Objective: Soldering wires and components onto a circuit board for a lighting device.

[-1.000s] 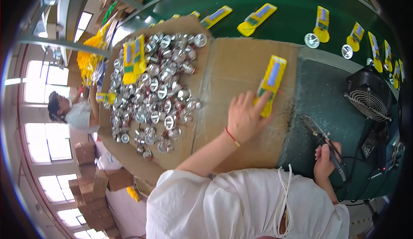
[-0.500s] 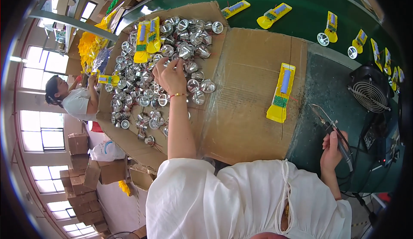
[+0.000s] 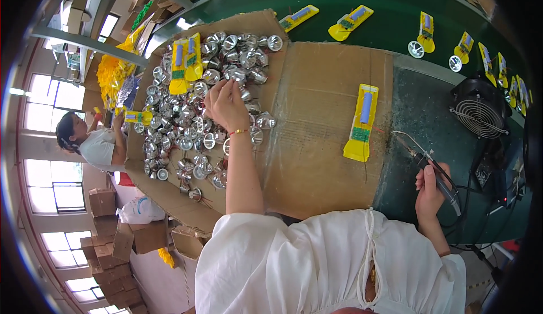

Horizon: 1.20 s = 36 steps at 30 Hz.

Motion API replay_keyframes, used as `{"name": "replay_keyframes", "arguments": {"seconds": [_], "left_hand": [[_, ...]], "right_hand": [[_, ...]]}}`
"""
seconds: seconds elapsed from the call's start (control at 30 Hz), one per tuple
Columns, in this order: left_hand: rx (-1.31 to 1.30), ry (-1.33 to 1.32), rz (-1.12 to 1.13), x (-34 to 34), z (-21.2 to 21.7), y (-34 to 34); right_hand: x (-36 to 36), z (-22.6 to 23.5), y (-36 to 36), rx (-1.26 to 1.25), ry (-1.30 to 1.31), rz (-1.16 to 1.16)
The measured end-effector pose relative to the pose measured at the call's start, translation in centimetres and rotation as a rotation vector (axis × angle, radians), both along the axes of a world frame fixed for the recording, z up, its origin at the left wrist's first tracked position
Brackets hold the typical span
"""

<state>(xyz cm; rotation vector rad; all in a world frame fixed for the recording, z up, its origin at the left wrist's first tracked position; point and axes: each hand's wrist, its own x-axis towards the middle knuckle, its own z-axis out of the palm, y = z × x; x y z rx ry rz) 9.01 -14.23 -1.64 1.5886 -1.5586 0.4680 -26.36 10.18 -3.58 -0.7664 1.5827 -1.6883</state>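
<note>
My left hand [image 3: 225, 107] reaches into the heap of silver reflector cups [image 3: 185, 143], its fingers pinched on one reflector cup [image 3: 237, 77] near the heap's right side. The cups have thin wires and fill an open cardboard box. In my right hand [image 3: 431, 194] is a black-handled soldering iron [image 3: 440, 183] with a thin curved metal tube beside its tip, pointing up and left. Between the hands, a yellow flashlight casing [image 3: 357, 151] with a blue cell and green circuit board lies on flat cardboard [image 3: 314, 144]. Two similar yellow casings [image 3: 179, 80] rest on the heap.
Along the green conveyor [image 3: 390, 25] at the back lie several yellow casings, some with reflector cups. A black fan [image 3: 481, 119] and cables stand at the right. Beyond the box's left edge a co-worker [image 3: 99, 141] handles yellow parts. Cardboard cartons [image 3: 107, 260] stack at lower left.
My left hand has moved slightly forward among the reflector cups, its fingertips closer together. My right hand still holds the soldering iron. The whole view has shifted a little.
</note>
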Motion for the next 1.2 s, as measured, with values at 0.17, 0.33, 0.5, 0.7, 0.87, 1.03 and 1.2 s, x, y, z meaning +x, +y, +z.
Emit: {"name": "replay_keyframes", "arguments": {"seconds": [0.17,0.33,0.5,0.7,0.87,1.03,1.2], "left_hand": [[0.238,0.46,-0.326,-4.8,3.4,4.2],[0.519,0.199,-0.754,-12.3,0.5,10.9],[0.755,0.344,-0.663,-14.0,-0.7,12.6],[0.77,0.538,-0.696,-14.9,-1.7,12.7],[0.742,0.504,-0.634,-15.4,-1.6,12.9],[0.741,0.529,-0.63,-15.7,-1.6,12.8],[0.731,0.514,-0.622,-15.5,-1.9,12.7]], "right_hand": [[0.2,0.7,0.0,0.02,-0.058,0.038],[1.9,1.7,-1.7,-0.004,-0.002,0.227],[2.0,0.9,-2.3,0.025,0.11,0.22],[2.3,0.5,-2.4,-0.033,0.21,0.286],[2.9,0.2,-2.8,0.042,0.12,0.272],[3.3,0.3,-2.9,0.081,-0.008,0.25],[3.4,0.8,-2.8,0.08,-0.156,0.194]]}}
